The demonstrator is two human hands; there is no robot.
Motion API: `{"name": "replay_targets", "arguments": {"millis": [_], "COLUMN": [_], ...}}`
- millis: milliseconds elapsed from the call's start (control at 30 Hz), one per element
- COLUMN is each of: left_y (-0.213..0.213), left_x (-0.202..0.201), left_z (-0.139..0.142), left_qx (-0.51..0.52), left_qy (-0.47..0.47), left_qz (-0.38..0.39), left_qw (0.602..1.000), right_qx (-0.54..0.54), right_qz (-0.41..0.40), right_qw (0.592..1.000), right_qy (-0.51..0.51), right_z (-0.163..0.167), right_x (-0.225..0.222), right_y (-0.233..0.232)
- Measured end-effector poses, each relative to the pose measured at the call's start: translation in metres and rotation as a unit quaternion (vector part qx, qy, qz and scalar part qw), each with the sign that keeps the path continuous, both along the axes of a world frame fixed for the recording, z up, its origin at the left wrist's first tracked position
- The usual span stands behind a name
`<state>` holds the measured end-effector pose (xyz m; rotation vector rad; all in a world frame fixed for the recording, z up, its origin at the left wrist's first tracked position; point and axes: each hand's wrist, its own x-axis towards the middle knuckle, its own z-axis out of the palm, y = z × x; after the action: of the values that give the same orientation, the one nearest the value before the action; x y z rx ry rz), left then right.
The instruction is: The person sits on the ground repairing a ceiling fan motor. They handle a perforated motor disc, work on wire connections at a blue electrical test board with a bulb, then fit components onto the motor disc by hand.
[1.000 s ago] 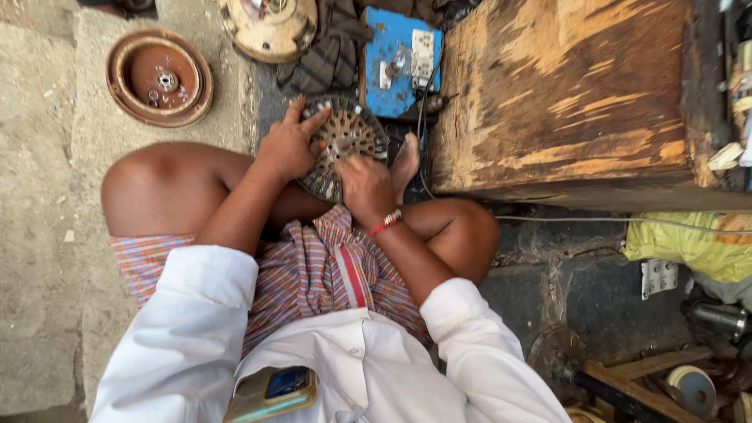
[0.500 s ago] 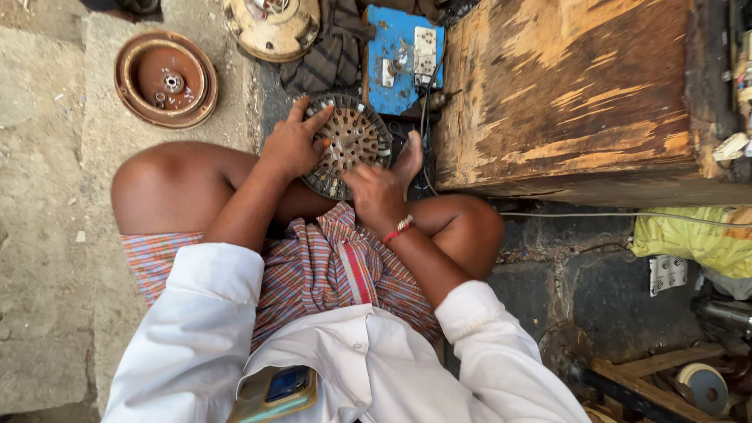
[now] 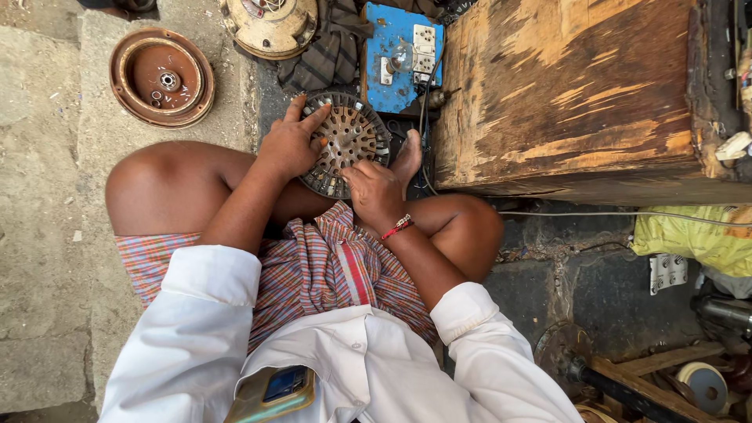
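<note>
I sit cross-legged on the ground with a round, slotted metal motor core (image 3: 352,137) resting on my lap near my foot. My left hand (image 3: 291,145) grips its left rim, fingers spread over the top edge. My right hand (image 3: 374,192), with a red thread band at the wrist, presses on the lower right part of the disc. Both sleeves are white, and a checked cloth covers my legs.
A brown round motor cover (image 3: 161,77) lies on the concrete at upper left. A cream motor housing (image 3: 270,25) and a blue switch board (image 3: 401,56) with a cable lie ahead. A worn wooden box (image 3: 580,94) stands at right, a yellow bag (image 3: 689,239) beside it.
The view has shifted slightly. Both hands stay on the slotted disc, with only small changes in finger position.
</note>
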<state>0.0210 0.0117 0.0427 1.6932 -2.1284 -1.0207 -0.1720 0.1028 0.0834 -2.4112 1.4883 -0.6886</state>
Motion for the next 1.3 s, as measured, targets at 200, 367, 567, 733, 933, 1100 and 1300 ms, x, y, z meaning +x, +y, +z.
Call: {"name": "replay_targets", "arguments": {"millis": [200, 367, 567, 733, 933, 1100, 1300], "left_y": [0.0013, 0.0001, 0.0024, 0.0023, -0.0008, -0.0005, 0.0013], "left_x": [-0.0007, -0.0003, 0.0021, 0.0030, 0.0025, 0.0030, 0.0023], "left_z": [0.0014, 0.0032, 0.0015, 0.0028, 0.0035, 0.0024, 0.0030], "left_qx": [0.005, 0.017, -0.013, 0.001, 0.005, -0.010, -0.002], "left_qy": [0.005, -0.011, 0.019, 0.016, 0.007, 0.013, 0.014], "left_qz": [0.005, 0.004, 0.007, 0.007, 0.006, 0.006, 0.007], "left_qw": [1.000, 1.000, 1.000, 1.000, 1.000, 1.000, 1.000], "right_qx": [-0.038, -0.026, -0.023, -0.009, -0.039, -0.013, -0.027], "right_qz": [0.005, 0.007, -0.003, -0.009, 0.006, 0.005, -0.002], "right_qw": [0.999, 0.998, 0.999, 0.999, 0.999, 0.999, 0.999], "right_qy": [0.037, 0.064, 0.031, 0.043, 0.015, 0.044, 0.032], "right_z": [-0.0031, -0.0029, -0.0042, -0.0039, -0.0007, 0.0024, 0.0000], "right_x": [0.0045, 0.0046, 0.0062, 0.0066, 0.0071, 0.0075, 0.0082], "right_y": [-0.0051, -0.0007, 0.0006, -0.0025, -0.0030, -0.0015, -0.0047]}}
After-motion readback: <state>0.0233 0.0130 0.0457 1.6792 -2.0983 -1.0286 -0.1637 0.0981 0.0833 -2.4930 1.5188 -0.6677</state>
